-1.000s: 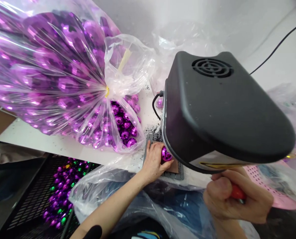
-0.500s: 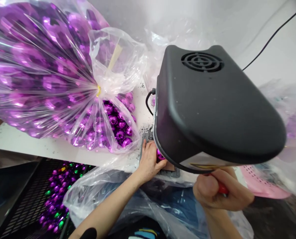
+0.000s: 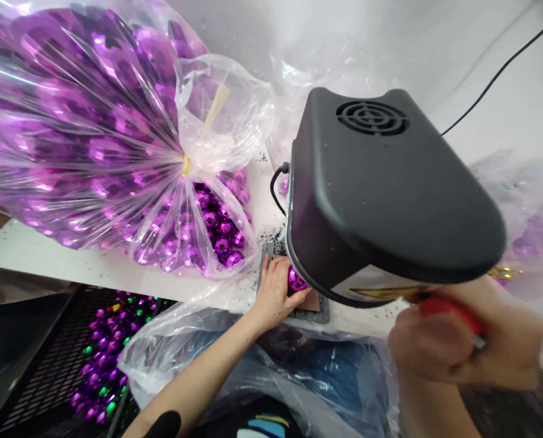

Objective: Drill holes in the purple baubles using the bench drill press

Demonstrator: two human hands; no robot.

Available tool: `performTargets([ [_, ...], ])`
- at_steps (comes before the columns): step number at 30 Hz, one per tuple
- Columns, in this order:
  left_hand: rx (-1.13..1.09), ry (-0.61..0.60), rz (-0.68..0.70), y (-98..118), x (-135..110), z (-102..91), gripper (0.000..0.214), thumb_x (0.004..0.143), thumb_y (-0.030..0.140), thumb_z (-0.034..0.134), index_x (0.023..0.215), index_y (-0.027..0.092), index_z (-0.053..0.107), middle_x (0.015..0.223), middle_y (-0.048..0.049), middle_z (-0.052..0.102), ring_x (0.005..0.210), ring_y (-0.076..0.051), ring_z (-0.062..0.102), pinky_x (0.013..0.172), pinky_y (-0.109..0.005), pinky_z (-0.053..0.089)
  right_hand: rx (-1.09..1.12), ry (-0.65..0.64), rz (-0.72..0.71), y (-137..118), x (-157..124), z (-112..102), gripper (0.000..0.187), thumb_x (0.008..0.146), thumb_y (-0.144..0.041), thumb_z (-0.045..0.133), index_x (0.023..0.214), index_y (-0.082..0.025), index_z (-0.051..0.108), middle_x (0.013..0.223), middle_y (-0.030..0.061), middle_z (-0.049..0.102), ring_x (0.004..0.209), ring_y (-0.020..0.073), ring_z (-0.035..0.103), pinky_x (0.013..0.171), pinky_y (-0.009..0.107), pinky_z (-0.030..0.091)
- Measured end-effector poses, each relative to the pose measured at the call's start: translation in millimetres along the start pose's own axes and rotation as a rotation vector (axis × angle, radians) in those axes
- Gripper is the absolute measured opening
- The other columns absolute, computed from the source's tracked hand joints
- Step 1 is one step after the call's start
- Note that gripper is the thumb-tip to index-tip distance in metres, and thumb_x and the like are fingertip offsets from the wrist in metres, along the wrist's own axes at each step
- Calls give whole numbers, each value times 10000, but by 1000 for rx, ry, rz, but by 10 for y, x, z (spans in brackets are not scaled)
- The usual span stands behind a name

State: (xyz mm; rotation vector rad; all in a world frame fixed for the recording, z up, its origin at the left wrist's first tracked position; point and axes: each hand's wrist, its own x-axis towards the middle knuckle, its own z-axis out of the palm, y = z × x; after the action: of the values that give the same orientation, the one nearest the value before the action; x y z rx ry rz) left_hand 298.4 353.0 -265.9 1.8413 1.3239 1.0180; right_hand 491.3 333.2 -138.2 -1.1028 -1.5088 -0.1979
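Observation:
My left hand (image 3: 274,292) is closed around a shiny purple faceted ball (image 3: 296,280), resting on the grey base plate (image 3: 315,315) under the black machine (image 3: 390,194). The machine's housing hides part of the ball and the plate. At the machine's front right, my right hand (image 3: 476,340), blurred by motion, is wrapped round a red handle (image 3: 451,313) with a metal tip. Whether this handle joins the machine is hidden.
A large clear bag (image 3: 84,128) full of purple balls, tied with yellow, fills the left. Below it stands a black crate (image 3: 38,383) with purple and green beads (image 3: 102,359). Clear plastic covers my lap. A black cable (image 3: 495,79) runs up right.
My right hand has moved right with the red handle. My left hand stays on the ball, more of which now shows. The pink perforated thing at right is now out of sight.

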Motion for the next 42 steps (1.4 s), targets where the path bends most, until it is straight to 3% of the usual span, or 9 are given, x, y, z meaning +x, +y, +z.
performTargets([
  [6, 73, 3, 90, 28, -182, -66, 379, 882, 318, 690, 1225, 212, 570, 1140, -106, 671, 1137, -295, 609, 1185, -617, 325, -15, 124, 45, 23, 736, 319, 310, 959, -353, 521, 717, -160, 543, 607, -54, 412, 574, 34, 360, 560, 230, 261],
  [13, 166, -153, 57, 218, -810, -389, 816, 725, 405, 891, 1410, 244, 477, 1348, -134, 557, 1232, -320, 547, 1038, -484, 487, 108, 79, 134, 61, 805, 379, 377, 936, -443, 526, 685, -165, 480, 607, -59, 321, 581, 39, 296, 590, 256, 202],
  [19, 465, 187, -14, 41, -98, -991, 199, 1005, 252, 497, 1108, 192, 656, 1133, -123, 672, 1100, -292, 603, 966, -451, 465, 102, 122, 137, 60, 811, 406, 331, 914, -385, 544, 674, -162, 496, 594, -59, 364, 572, 36, 328, 582, 258, 207],
  [22, 866, -17, -145, -62, 159, -1063, 196, 944, 183, 515, 1025, 159, 692, 1068, -161, 692, 1030, -346, 613, 901, -490, 433, 118, 115, 120, 69, 811, 412, 348, 908, -402, 559, 669, -158, 496, 582, -59, 359, 561, 31, 318, 564, 259, 202],
  [26, 915, -152, -177, -104, 180, -1008, 199, 862, 138, 578, 1034, 150, 676, 1020, -149, 692, 987, -323, 639, 903, -467, 431, 112, 114, 132, 73, 802, 403, 352, 917, -409, 546, 680, -153, 496, 601, -56, 366, 577, 26, 320, 576, 257, 210],
  [30, 579, -10, -146, -66, 116, -1107, 348, 878, 192, 621, 1223, 155, 602, 1178, -138, 658, 1116, -301, 623, 953, -437, 468, 113, 110, 145, 71, 806, 394, 335, 900, -394, 557, 673, -158, 490, 576, -61, 324, 569, 33, 288, 586, 264, 212],
  [34, -156, 187, -181, 83, 13, -1167, 496, 864, 350, 731, 1312, 225, 557, 1342, -98, 603, 1119, -232, 620, 880, -327, 514, 114, 103, 153, 65, 813, 395, 323, 893, -397, 550, 671, -170, 490, 559, -62, 307, 559, 45, 276, 592, 269, 223],
  [38, -921, -12, -394, 182, -90, -1014, 512, 884, 418, 711, 1348, 250, 577, 1201, -91, 682, 958, -203, 675, 716, -276, 519, 94, 106, 166, 53, 810, 394, 332, 900, -404, 538, 671, -168, 488, 572, -59, 308, 568, 45, 279, 592, 270, 211],
  [42, -1241, -162, -519, 147, -127, -806, 461, 890, 458, 697, 1283, 226, 631, 1103, -111, 720, 926, -241, 723, 630, -256, 493, 113, 93, 161, 58, 810, 388, 340, 902, -422, 548, 684, -167, 487, 586, -59, 322, 580, 44, 292, 603, 268, 235],
])
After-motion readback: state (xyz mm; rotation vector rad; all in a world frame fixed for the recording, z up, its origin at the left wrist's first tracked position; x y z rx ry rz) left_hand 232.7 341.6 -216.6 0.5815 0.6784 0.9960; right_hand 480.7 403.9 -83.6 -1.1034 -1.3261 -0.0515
